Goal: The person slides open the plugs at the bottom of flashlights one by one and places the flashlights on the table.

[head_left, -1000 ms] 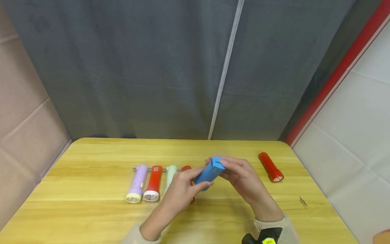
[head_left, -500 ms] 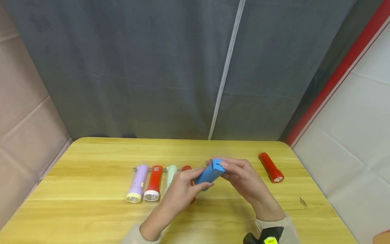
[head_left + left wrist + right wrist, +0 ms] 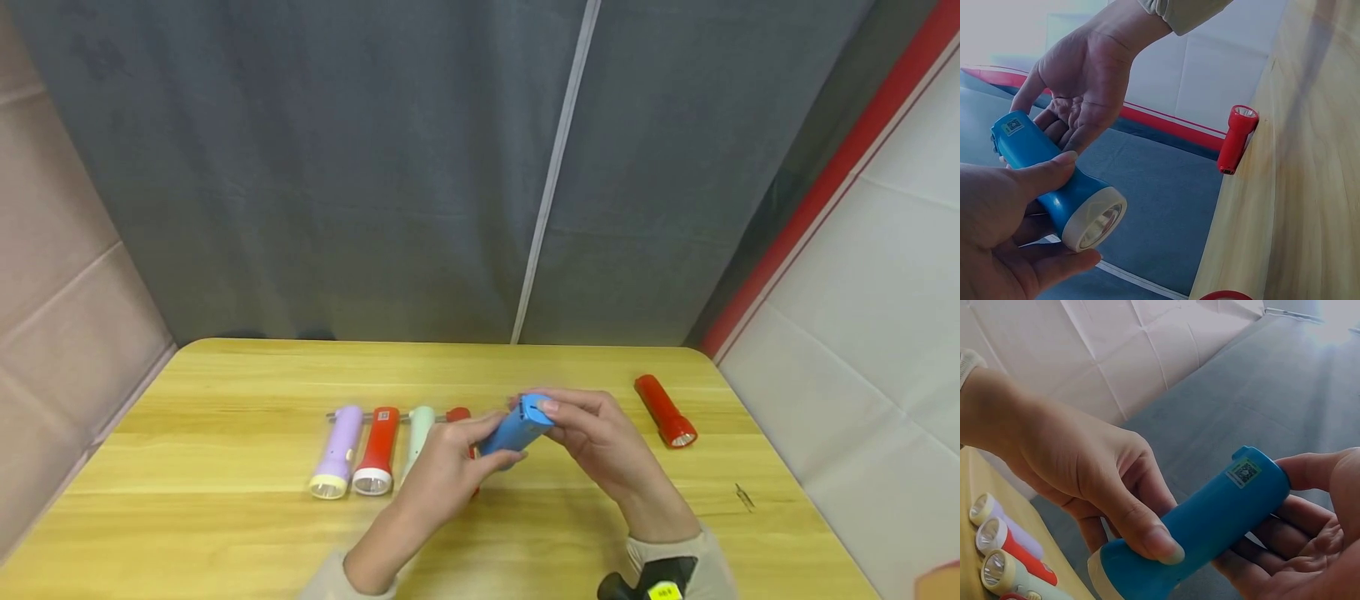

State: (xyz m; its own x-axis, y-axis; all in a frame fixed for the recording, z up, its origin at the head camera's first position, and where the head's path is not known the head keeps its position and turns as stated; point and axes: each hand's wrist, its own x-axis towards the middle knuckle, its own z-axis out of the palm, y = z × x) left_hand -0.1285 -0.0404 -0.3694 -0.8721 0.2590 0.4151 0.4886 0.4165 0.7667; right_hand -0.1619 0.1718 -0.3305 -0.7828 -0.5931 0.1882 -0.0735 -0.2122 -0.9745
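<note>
A blue flashlight (image 3: 516,430) with a white lens rim (image 3: 1094,219) is held above the table between both hands. My left hand (image 3: 438,475) grips it near the lens end, thumb along the body. At the tail end, my right hand (image 3: 611,454) has its thumb on the end cap and its fingers along the far side, partly hidden by the flashlight. A small QR-code sticker (image 3: 1244,472) sits near the tail. Below and left lie a purple flashlight (image 3: 340,450), a red one with a white rim (image 3: 380,446) and a pale green one (image 3: 1025,578).
Another red flashlight (image 3: 459,413) is mostly hidden behind my left hand. A further red flashlight (image 3: 664,412) lies at the right of the wooden table (image 3: 247,533). A small dark mark or thin object (image 3: 744,497) is near the right edge. A grey curtain (image 3: 337,183) hangs behind.
The blue flashlight's tail end has tipped down slightly, with my right fingers on it. My left hand stays almost still, and the flashlights on the table have not moved.
</note>
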